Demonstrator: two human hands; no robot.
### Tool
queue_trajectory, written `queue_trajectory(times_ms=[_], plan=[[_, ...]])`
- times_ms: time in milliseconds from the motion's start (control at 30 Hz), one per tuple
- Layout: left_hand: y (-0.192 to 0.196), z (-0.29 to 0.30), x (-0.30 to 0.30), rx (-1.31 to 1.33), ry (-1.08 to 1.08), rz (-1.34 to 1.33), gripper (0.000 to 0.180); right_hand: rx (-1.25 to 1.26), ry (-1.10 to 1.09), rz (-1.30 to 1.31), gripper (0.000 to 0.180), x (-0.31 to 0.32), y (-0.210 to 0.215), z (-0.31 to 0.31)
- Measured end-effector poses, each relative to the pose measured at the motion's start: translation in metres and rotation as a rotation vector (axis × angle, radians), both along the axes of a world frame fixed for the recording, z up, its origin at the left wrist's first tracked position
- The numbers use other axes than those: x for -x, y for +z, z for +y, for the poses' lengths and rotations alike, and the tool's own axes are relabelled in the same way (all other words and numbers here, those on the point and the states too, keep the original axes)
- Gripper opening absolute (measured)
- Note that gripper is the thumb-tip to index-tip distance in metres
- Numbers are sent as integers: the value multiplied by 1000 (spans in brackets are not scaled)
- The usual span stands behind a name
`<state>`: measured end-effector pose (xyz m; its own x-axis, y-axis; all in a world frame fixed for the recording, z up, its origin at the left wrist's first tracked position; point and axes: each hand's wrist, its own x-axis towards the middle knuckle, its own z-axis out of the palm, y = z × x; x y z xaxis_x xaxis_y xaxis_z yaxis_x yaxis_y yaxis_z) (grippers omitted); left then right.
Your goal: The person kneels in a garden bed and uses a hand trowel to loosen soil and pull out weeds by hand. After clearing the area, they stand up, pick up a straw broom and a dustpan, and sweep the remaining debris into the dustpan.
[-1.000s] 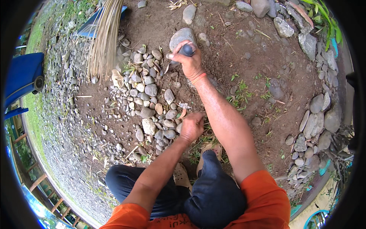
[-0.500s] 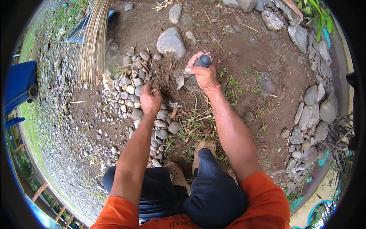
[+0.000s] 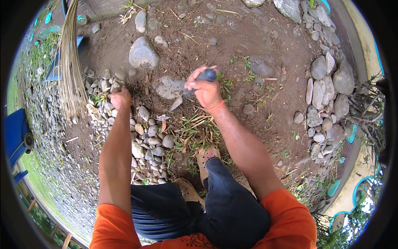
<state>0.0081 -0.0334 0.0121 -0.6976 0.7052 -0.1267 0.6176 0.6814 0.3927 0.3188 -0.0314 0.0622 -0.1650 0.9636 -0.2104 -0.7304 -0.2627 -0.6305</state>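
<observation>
My right hand (image 3: pixel 205 92) is closed round the dark handle of a small hand trowel (image 3: pixel 176 103). Its pointed metal blade slants down to the left, just above or at the soil; I cannot tell whether it touches. A flat pale stone (image 3: pixel 169 87) lies partly sunk in the dirt beside the blade. Over at the far end of a pebble heap (image 3: pixel 154 141), my left hand (image 3: pixel 121 98) reaches down with curled fingers among the stones. The fingertips are partly hidden, so what they hold, if anything, does not show.
A stick broom (image 3: pixel 71 62) stands at the far left before a blue dustpan (image 3: pixel 56 68). A large grey stone (image 3: pixel 143 53) lies ahead. Pulled grass (image 3: pixel 197 135) lies near my shoes (image 3: pixel 206 159). Stacked rocks (image 3: pixel 324 93) edge the right side; a blue bin (image 3: pixel 16 133) stands left.
My left hand has moved farther away along the pebbles, to the heap's far end. My right hand keeps hold of the trowel, whose blade shows more fully. The whole view has shifted.
</observation>
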Motion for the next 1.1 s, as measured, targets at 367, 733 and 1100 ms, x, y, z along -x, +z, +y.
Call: queue_trajectory(times_ms=[367,733,1100], plan=[[18,-146,-172,19,-702,-606,12,118,-106,-239,29,-99,11,-22],[21,-177,-177,-268,-430,-279,13,-134,-43,-712,25,22,40,26],[11,-164,-176,141,-559,-355,45,28,-102,-819,23,-29,52,29]])
